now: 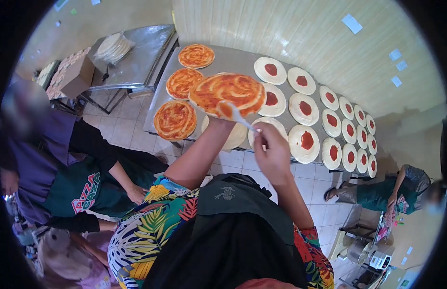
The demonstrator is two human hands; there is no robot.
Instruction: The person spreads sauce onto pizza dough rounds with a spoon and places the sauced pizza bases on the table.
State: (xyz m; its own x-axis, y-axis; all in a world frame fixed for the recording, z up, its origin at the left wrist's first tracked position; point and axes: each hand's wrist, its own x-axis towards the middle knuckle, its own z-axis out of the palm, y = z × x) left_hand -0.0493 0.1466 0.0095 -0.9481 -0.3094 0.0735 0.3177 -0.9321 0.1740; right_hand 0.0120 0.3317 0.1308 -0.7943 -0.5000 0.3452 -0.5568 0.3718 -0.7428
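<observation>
My left hand (222,121) is under a pizza base (247,91) and holds it up above the table; its fingers are hidden beneath the dough. Red sauce is spread in swirls over most of this base. My right hand (271,149) is closed around the handle of a light-coloured spoon (238,117). The spoon's sauce-smeared bowl rests on or just over the sauce near the base's front edge. Behind and beside my left hand, three bases spread with sauce (175,120) lie on the table. Below the held base, a pale base (233,137) is partly covered by my forearm.
The long metal table (228,55) carries several bases with a sauce blob in the middle (304,143) on the right. A second table (136,53) holds bagged flat rounds (112,45) and a cardboard box (79,79). People in green aprons (79,188) stand left and far right (377,195).
</observation>
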